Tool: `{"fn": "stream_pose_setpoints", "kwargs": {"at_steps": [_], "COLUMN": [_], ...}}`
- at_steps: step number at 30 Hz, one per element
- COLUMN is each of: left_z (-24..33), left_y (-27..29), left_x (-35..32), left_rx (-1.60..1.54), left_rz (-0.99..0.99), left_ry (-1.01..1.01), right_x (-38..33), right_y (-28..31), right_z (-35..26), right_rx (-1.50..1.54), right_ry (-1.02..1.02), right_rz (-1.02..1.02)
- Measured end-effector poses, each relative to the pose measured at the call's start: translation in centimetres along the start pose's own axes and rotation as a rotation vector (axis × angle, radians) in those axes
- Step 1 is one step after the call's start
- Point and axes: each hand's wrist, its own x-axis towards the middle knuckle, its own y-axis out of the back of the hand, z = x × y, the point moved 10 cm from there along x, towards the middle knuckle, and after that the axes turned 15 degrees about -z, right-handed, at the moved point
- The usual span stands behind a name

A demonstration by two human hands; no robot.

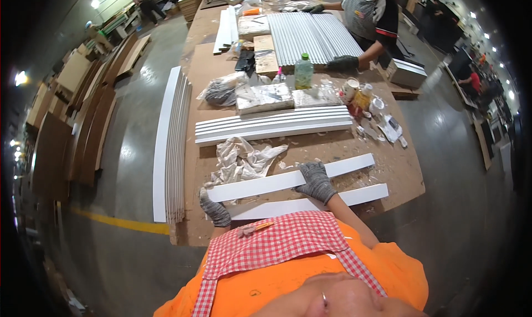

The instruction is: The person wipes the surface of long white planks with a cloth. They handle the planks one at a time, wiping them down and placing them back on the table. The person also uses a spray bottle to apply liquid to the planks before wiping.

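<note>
My left hand (214,210), in a grey knit glove, is closed around the left end of a long white strip (255,188). Further along, my right hand (317,183), gloved the same way, grips that strip past its middle. The strip slants up to the right above the table. Nearer to me lies a second white strip (354,197), partly hidden by my right hand and my checked apron. A crumpled white cloth (239,159) lies just beyond the held strip. Behind it stands a row of stacked white strips (271,125).
More strips (170,150) lean along the table's left edge. Paint-spotted blocks (265,99), a green bottle (303,73), a cup (349,88) and small containers stand mid-table. At the far right, a co-worker's gloved hand (343,63) touches ribbed white strips (310,37).
</note>
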Motion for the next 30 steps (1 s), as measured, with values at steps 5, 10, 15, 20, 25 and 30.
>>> {"fn": "stream_pose_setpoints", "kwargs": {"at_steps": [5, 10, 15, 20, 25, 30], "left_z": [-0.4, -1.1, -1.0, -0.4, -0.8, -0.8], "left_y": [0.4, 0.9, 1.1, 0.4, 0.5, 0.4], "left_x": [0.2, 0.6, 0.7, 0.4, 0.6, 0.6], "left_rx": [-0.007, 0.003, 0.043, 0.032, 0.030, -0.005], "left_rz": [-0.005, -0.018, -0.024, -0.025, -0.064, -0.047], "left_ry": [-0.023, -0.021, -0.022, -0.032, -0.025, -0.026], "right_x": [0.0, 0.0, -0.2, 0.0, -0.2, -0.2], "right_y": [-0.4, -0.3, -0.1, -0.4, -0.4, -0.1], "right_z": [0.6, 0.6, 0.5, 0.5, 0.5, 0.6], "right_rx": [-0.035, -0.031, -0.016, -0.024, -0.012, 0.023], "right_ry": [-0.015, -0.033, -0.018, -0.034, -0.026, -0.006], "right_rz": [0.059, 0.033, 0.021, -0.003, -0.002, 0.036]}}
